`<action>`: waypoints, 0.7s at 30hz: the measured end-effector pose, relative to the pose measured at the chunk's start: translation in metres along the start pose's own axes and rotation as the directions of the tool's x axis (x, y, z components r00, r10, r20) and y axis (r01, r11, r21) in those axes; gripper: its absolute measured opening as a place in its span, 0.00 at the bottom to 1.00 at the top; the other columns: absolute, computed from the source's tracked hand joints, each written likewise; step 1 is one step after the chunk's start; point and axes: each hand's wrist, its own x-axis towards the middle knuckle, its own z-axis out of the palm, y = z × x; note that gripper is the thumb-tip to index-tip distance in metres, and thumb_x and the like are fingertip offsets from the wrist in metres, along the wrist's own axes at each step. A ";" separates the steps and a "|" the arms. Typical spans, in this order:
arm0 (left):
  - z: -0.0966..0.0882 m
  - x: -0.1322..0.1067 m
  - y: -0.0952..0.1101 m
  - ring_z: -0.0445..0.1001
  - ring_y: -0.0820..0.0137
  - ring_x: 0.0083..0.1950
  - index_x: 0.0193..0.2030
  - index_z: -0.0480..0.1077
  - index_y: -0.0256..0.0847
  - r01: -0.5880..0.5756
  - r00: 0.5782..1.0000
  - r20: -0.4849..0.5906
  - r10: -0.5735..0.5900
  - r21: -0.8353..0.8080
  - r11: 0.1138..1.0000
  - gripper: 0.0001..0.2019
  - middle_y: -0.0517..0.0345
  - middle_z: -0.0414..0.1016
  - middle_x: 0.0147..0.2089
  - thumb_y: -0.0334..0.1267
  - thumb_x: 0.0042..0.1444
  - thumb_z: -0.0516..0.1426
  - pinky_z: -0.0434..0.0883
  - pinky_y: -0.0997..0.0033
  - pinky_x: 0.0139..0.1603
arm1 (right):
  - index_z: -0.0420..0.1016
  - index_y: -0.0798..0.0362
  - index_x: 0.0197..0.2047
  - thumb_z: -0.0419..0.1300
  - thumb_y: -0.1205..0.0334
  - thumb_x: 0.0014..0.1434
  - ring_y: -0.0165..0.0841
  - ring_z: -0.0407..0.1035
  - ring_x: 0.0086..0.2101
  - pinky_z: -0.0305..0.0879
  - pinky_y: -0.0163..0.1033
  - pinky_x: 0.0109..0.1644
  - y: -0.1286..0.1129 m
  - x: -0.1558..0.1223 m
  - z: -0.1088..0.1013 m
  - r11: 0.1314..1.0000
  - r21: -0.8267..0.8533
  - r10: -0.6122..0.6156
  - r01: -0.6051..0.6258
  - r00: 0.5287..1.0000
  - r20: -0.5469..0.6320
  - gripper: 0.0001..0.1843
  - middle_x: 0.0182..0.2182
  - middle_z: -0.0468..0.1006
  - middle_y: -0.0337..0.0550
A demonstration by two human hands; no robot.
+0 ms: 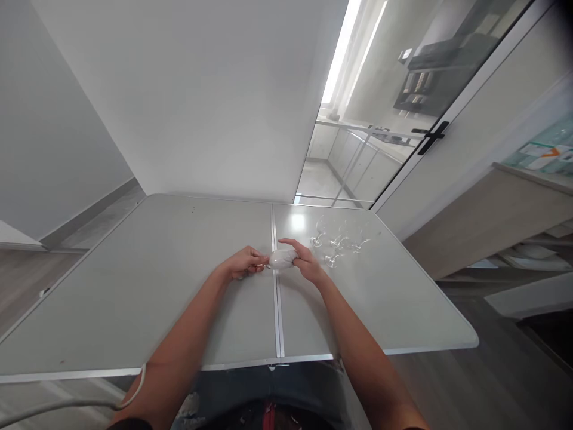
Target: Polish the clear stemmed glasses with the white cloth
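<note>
Both my hands meet over the middle seam of a grey folding table (156, 286). Between them is a small stemmed glass (282, 258), held sideways, whose bowl looks white as if filled or wrapped with a cloth or tissue. My left hand (244, 263) pinches its left end, where the stem seems to be. My right hand (307, 263) is curled round the white bowl with the forefinger lying over the top. Just right of my right hand, several clear stemmed glasses (338, 242) stand on the table.
A white wall rises behind the table's far edge. A glass door with a black handle (430, 137) stands at the back right. A light wooden counter (492, 209) is to the right. A white cable (67, 406) runs by my left elbow.
</note>
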 end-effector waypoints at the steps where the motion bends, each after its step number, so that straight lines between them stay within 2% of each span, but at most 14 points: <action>1: -0.001 -0.002 0.002 0.54 0.77 0.19 0.26 0.77 0.35 -0.013 1.000 0.014 0.013 -0.024 1.000 0.28 0.56 0.67 0.21 0.62 0.57 0.59 0.51 0.71 0.22 | 0.71 0.48 0.61 0.52 0.69 0.46 0.32 0.58 0.29 0.55 0.38 0.35 -0.001 0.000 0.000 0.999 -0.018 -0.037 0.037 0.999 -0.009 0.36 0.27 0.67 0.35; 3: 0.000 -0.002 0.003 0.56 0.76 0.20 0.27 0.78 0.36 -0.103 0.989 -0.100 0.107 0.039 0.994 0.27 0.57 0.67 0.21 0.61 0.59 0.58 0.52 0.71 0.23 | 0.72 0.48 0.59 0.53 0.69 0.47 0.34 0.61 0.31 0.58 0.39 0.38 -0.002 0.000 0.000 0.997 -0.004 -0.072 0.072 0.993 -0.095 0.34 0.29 0.70 0.37; 4: 0.003 -0.001 0.003 0.58 0.75 0.21 0.28 0.79 0.37 -0.161 0.961 -0.204 0.185 0.129 0.979 0.26 0.57 0.68 0.21 0.60 0.60 0.58 0.54 0.71 0.24 | 0.71 0.47 0.60 0.54 0.69 0.46 0.35 0.61 0.32 0.59 0.40 0.38 -0.002 0.000 0.000 0.997 0.038 -0.060 0.066 0.986 -0.153 0.36 0.29 0.71 0.37; 6: 0.010 0.003 -0.001 0.64 0.73 0.24 0.33 0.81 0.40 -0.237 0.846 -0.368 0.386 0.389 0.890 0.22 0.56 0.73 0.23 0.58 0.60 0.59 0.60 0.70 0.29 | 0.67 0.46 0.63 0.54 0.70 0.44 0.34 0.62 0.30 0.59 0.39 0.37 -0.001 0.003 0.000 0.982 0.184 0.014 0.033 0.968 -0.249 0.40 0.26 0.69 0.35; 9: 0.018 0.011 -0.011 0.70 0.70 0.28 0.40 0.82 0.43 -0.231 0.667 -0.410 0.622 0.681 0.695 0.17 0.55 0.77 0.26 0.54 0.60 0.61 0.65 0.65 0.40 | 0.66 0.45 0.63 0.55 0.71 0.42 0.34 0.65 0.31 0.62 0.38 0.37 0.004 0.008 0.000 0.901 0.432 0.118 0.033 0.940 -0.319 0.42 0.28 0.71 0.35; 11: 0.020 0.013 -0.015 0.70 0.70 0.28 0.41 0.82 0.43 -0.194 0.582 -0.482 0.655 0.699 0.688 0.16 0.56 0.77 0.26 0.53 0.60 0.62 0.65 0.63 0.43 | 0.69 0.45 0.59 0.56 0.71 0.41 0.35 0.69 0.37 0.65 0.39 0.41 0.008 0.011 0.000 0.841 0.534 0.127 0.091 0.925 -0.358 0.38 0.36 0.75 0.38; 13: 0.020 0.012 -0.016 0.70 0.70 0.28 0.41 0.81 0.42 -0.178 0.495 -0.648 0.578 0.576 0.798 0.17 0.56 0.77 0.27 0.54 0.60 0.62 0.66 0.64 0.41 | 0.72 0.46 0.53 0.57 0.71 0.42 0.37 0.71 0.42 0.67 0.41 0.44 0.012 0.013 0.002 0.802 0.579 0.125 0.148 0.906 -0.405 0.33 0.40 0.77 0.40; 14: 0.020 0.011 -0.015 0.70 0.70 0.28 0.42 0.81 0.41 -0.197 0.468 -0.726 0.504 0.470 0.860 0.18 0.56 0.77 0.28 0.55 0.60 0.61 0.67 0.65 0.39 | 0.72 0.46 0.52 0.58 0.71 0.42 0.37 0.71 0.43 0.68 0.41 0.45 0.014 0.013 0.004 0.794 0.586 0.130 0.162 0.897 -0.423 0.30 0.40 0.77 0.40; 15: 0.020 0.010 -0.013 0.70 0.70 0.28 0.41 0.80 0.41 -0.233 0.471 -0.775 0.421 0.352 0.907 0.19 0.57 0.76 0.27 0.56 0.60 0.61 0.66 0.67 0.36 | 0.72 0.46 0.50 0.58 0.71 0.44 0.37 0.71 0.43 0.68 0.42 0.46 0.015 0.014 0.007 0.792 0.587 0.135 0.168 0.889 -0.437 0.28 0.41 0.77 0.40; 16: 0.020 0.009 -0.011 0.69 0.70 0.28 0.40 0.80 0.40 -0.276 0.514 -0.785 0.347 0.232 0.933 0.20 0.57 0.75 0.26 0.57 0.60 0.60 0.65 0.68 0.33 | 0.72 0.45 0.50 0.58 0.70 0.45 0.37 0.71 0.44 0.69 0.42 0.46 0.015 0.014 0.010 0.794 0.584 0.139 0.170 0.885 -0.445 0.26 0.41 0.77 0.40; 17: 0.021 0.009 -0.009 0.68 0.71 0.27 0.37 0.79 0.39 -0.312 0.593 -0.752 0.289 0.117 0.943 0.22 0.57 0.72 0.25 0.58 0.60 0.59 0.64 0.69 0.30 | 0.72 0.45 0.50 0.58 0.69 0.48 0.36 0.71 0.44 0.69 0.42 0.47 0.015 0.014 0.014 0.797 0.580 0.138 0.168 0.885 -0.445 0.24 0.42 0.78 0.41; 19: 0.026 0.010 -0.004 0.64 0.73 0.24 0.31 0.77 0.37 -0.317 0.791 -0.573 0.216 -0.082 0.945 0.25 0.59 0.67 0.22 0.60 0.59 0.59 0.59 0.71 0.25 | 0.72 0.46 0.50 0.57 0.64 0.52 0.38 0.71 0.47 0.71 0.43 0.47 0.012 0.015 0.023 0.812 0.568 0.127 0.139 0.906 -0.403 0.20 0.45 0.77 0.42; 20: 0.028 0.011 -0.003 0.60 0.75 0.23 0.29 0.76 0.36 -0.287 0.871 -0.453 0.188 -0.160 0.945 0.26 0.59 0.65 0.21 0.61 0.57 0.60 0.56 0.72 0.24 | 0.72 0.46 0.50 0.56 0.62 0.54 0.39 0.71 0.47 0.71 0.43 0.47 0.010 0.015 0.026 0.821 0.560 0.124 0.112 0.922 -0.366 0.19 0.45 0.78 0.43; 21: 0.031 0.013 -0.002 0.57 0.77 0.22 0.28 0.76 0.35 -0.247 0.925 -0.343 0.161 -0.223 0.943 0.27 0.60 0.63 0.21 0.62 0.55 0.61 0.53 0.72 0.23 | 0.72 0.47 0.49 0.55 0.60 0.56 0.40 0.71 0.47 0.72 0.44 0.47 0.008 0.015 0.030 0.827 0.556 0.127 0.078 0.939 -0.320 0.17 0.45 0.78 0.44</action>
